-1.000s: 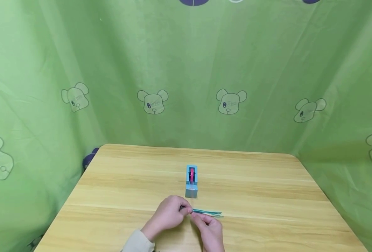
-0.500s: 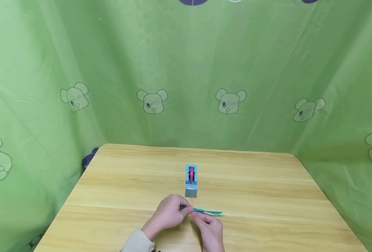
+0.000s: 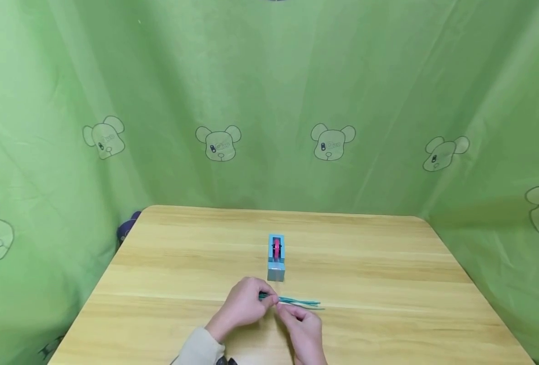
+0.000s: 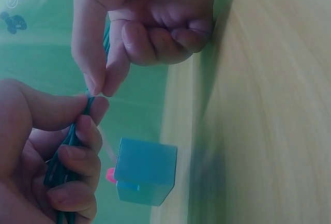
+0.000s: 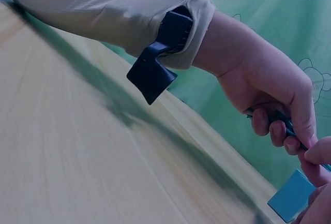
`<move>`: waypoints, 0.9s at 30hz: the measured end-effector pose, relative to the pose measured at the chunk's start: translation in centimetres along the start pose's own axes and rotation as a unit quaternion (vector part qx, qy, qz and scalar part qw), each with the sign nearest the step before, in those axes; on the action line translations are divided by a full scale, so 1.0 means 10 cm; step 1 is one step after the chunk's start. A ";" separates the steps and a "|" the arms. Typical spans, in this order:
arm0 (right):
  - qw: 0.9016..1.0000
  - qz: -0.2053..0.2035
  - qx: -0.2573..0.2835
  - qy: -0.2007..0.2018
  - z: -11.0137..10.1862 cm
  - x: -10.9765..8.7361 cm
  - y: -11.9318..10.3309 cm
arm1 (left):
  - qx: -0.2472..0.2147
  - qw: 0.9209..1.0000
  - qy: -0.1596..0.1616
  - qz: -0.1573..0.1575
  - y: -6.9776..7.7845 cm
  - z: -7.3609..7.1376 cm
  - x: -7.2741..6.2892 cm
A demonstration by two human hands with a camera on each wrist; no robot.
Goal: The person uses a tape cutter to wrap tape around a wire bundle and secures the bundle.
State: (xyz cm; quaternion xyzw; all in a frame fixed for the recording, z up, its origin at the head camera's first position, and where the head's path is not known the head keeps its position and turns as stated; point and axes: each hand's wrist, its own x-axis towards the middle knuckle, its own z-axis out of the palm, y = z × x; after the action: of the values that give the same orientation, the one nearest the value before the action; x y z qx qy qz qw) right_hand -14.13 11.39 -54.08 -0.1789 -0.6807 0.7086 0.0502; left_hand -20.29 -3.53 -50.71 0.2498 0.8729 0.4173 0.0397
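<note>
A bundle of thin green wires (image 3: 301,302) extends past my left hand (image 3: 246,301) on the right. Its curled fingers and thumb grip the bundle, and the left wrist view shows the wires (image 4: 59,172) lying across the palm. My right hand (image 3: 303,329) has thumb and forefinger pinched together right at the bundle, touching the left fingertips. A whitish bit of clear tape (image 4: 89,94) shows at that pinch, mostly hidden. Just beyond the hands stands a blue tape dispenser (image 3: 276,272) with a pink reel (image 3: 276,248); a faint clear strip runs from it toward the fingertips.
The wooden table (image 3: 369,263) spreads around the hands, with rounded far corners. Green printed curtains (image 3: 269,76) hang behind it and along both sides. A black camera mount (image 5: 160,53) sits on the left sleeve cuff.
Both hands keep nearly the same place at the bundle, with only tiny shifts of the fingers. The head view has tipped slightly down.
</note>
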 end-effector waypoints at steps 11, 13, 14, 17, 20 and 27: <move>0.997 -0.018 -0.070 -0.012 -0.09 -0.05 -0.03 | -0.001 1.000 0.000 -0.013 0.00 -0.03 0.01; 0.996 -0.023 -0.081 -0.016 -0.11 -0.05 -0.03 | -0.004 1.000 -0.002 -0.015 0.00 -0.03 0.01; 0.996 -0.026 -0.085 -0.018 -0.13 -0.05 -0.03 | -0.006 1.000 -0.003 -0.016 0.00 -0.03 0.01; 0.995 -0.029 -0.086 -0.028 -0.16 -0.06 -0.05 | -0.015 1.000 -0.008 -0.021 0.00 -0.03 0.01; 0.995 -0.033 -0.085 -0.044 -0.19 -0.07 -0.11 | -0.022 0.999 -0.011 -0.024 0.00 -0.02 0.01; 0.996 -0.024 -0.057 -0.068 -0.21 -0.09 -0.32 | -0.025 0.999 -0.016 -0.027 -0.03 -0.02 0.01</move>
State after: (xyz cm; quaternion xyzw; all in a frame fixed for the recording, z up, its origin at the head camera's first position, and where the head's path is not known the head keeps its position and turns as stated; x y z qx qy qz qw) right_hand -13.18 13.36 -50.75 -0.1171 -0.7260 0.6776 0.0106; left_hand -20.56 -3.78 -50.76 0.2322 0.8677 0.4337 0.0712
